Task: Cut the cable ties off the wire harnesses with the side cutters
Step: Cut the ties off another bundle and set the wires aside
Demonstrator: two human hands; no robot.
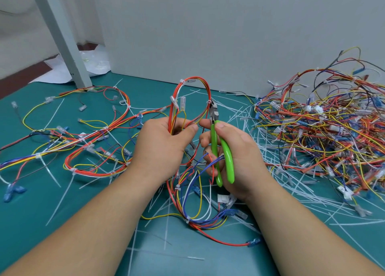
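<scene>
Right, head view only. Left grip (164, 142) is clenched round the held wire harness (171, 117), fingers curled over the red and yellow bundle, thumb tip pointing at the right grip. The harness loops up above that grip and comes back down on the right side; its lower part hangs between the forearms and lies on the teal surface (41, 223).

Right grip (235, 155) holds the side cutters (227, 151), fingers wrapped round the green handles, thumb on the upper handle near the pivot. Cutter head points up and away from the grip, its nose right at a white cable tie (209, 102) on the loop's right leg. Can't tell if the blades are actually closed on the tie. So the tie sits above both grips, just off the cutter tip, up and right of the left thumb.

Left of the hands: more tied harnesses (93, 140) spread flat. Right: a tangled wire pile (333, 130) against the white wall (229, 36). White tie offcuts (291, 184) are scattered across the surface, thickest near the pile. Grey post (62, 36) stands at back left.
</scene>
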